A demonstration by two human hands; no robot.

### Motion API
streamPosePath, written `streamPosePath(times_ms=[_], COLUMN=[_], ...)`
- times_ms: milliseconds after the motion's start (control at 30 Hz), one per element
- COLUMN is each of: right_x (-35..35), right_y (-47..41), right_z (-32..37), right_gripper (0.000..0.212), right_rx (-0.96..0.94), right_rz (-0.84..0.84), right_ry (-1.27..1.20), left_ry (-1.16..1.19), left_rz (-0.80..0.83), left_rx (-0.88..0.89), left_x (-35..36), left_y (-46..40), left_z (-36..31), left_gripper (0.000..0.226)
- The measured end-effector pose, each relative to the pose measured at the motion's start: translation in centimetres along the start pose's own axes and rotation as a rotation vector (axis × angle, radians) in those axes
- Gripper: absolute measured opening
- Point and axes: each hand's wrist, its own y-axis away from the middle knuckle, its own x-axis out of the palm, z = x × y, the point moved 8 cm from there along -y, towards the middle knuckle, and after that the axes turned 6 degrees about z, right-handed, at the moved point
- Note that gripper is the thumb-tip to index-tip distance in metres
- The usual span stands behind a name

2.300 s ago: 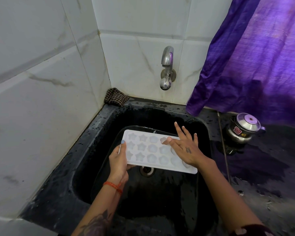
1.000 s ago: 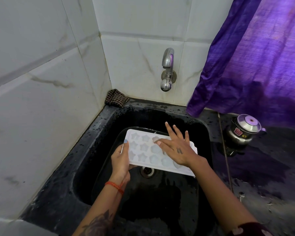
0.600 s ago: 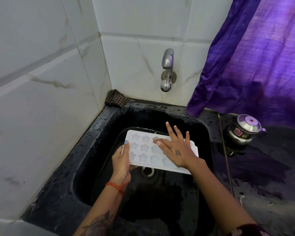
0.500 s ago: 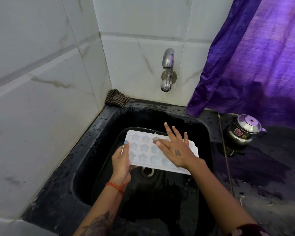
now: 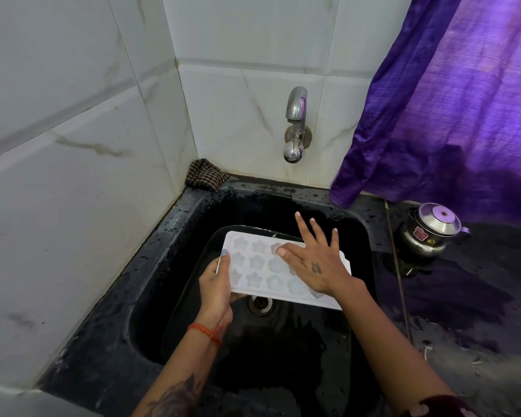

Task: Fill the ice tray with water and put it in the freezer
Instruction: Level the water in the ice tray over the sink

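A white ice tray [image 5: 254,267] with star and round moulds is held over the black sink [image 5: 193,224], tilted slightly down to the right. My left hand [image 5: 215,285] grips its left end, thumb on top. My right hand [image 5: 313,264] lies flat on the tray's right half with fingers spread and straight, hiding several moulds. The steel tap [image 5: 295,124] on the tiled back wall sits above and behind the tray; no water runs from it.
A checked cloth [image 5: 205,175] is bunched in the sink's back left corner. A small steel lidded pot [image 5: 430,231] stands on the wet black counter [image 5: 463,296] to the right. A purple curtain [image 5: 448,100] hangs over the counter. The drain [image 5: 260,303] lies under the tray.
My right hand slid leftwards across the top of the tray. The tray stayed over the sink in my left hand's grip.
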Motion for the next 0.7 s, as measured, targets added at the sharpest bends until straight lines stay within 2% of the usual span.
streamPosePath(times_ms=[167,300,400,700], right_x=[0.5,-0.4,-0.7,0.6], right_y=[-0.1,0.0,0.1,-0.9], right_z=[0.2,0.6,1.4,3.5], right_gripper=[0.05,0.046,0.04,0.049], right_rx=[-0.009,-0.029,-0.071,-0.077], right_rz=[0.029,-0.023,-0.044,0.042], right_ry=[-0.152,-0.219,-0.211,-0.004], left_ry=[0.004,0.004,-0.005,-0.001], left_rz=[0.002,0.002,0.008,0.018], left_rx=[0.001,0.001,0.006,0.007], left_x=[0.0,0.0,0.1,0.6], left_y=[0.0,0.0,0.1,0.4], left_z=[0.0,0.0,0.0,-0.2], left_gripper=[0.027,0.026,0.025,0.026])
